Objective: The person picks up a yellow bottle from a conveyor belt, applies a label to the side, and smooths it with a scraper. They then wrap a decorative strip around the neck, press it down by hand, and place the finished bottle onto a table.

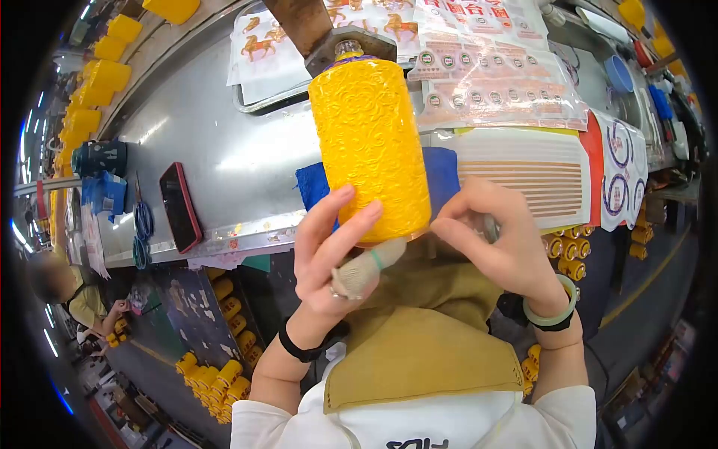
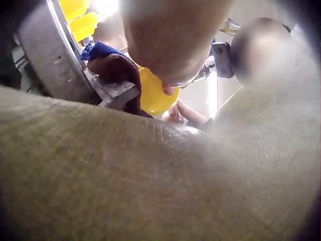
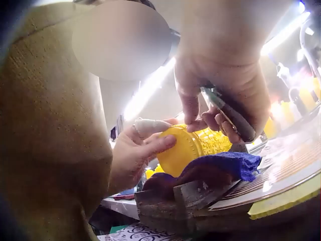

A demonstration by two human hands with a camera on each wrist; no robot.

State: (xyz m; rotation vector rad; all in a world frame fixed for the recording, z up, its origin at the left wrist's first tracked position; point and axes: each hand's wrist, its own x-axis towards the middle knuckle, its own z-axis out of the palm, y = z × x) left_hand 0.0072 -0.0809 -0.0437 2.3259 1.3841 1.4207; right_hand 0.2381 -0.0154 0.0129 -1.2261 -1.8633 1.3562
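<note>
A yellow embossed bottle (image 1: 370, 142) lies with its neck against a metal fixture and its base toward the person. The left hand (image 1: 329, 258) grips the base end: two fingers lie on the embossed side, and in the right wrist view the thumb presses the flat base (image 3: 176, 153). One left finger wears a beige wrap (image 3: 149, 127). At the base's right edge, the right hand (image 1: 497, 236) has thumb and index fingertips together, touching the rim. Its other fingers curl round a dark metal tool (image 3: 228, 113). Blue cloth (image 1: 441, 176) lies under the bottle.
Left on the metal bench (image 1: 149, 150) are a red-edged phone (image 1: 181, 207) and blue-handled scissors (image 1: 142, 224). Printed sticker sheets (image 1: 497, 75) and a striped sheet (image 1: 523, 183) lie behind and right. A metal bracket (image 1: 303, 26) stands at the bottle's neck.
</note>
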